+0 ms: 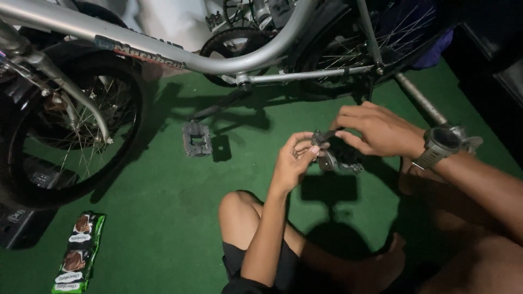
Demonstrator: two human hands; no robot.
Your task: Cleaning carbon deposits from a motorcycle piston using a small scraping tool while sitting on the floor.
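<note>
My left hand (295, 159) and my right hand (376, 128) both grip a small dark metal bicycle part (333, 154), held in the air above the green floor (163, 218). The left fingers pinch its near end; the right fingers close over its top. A grey watch (442, 145) sits on my right wrist. My bent knee (239, 209) is below the hands.
A silver-framed bicycle (180, 57) stands across the back, its front wheel (71, 125) at the left and its pedal (196, 139) touching the floor. A strip of green snack packets (77, 253) lies at the lower left. A metal rod (419, 98) slants at right.
</note>
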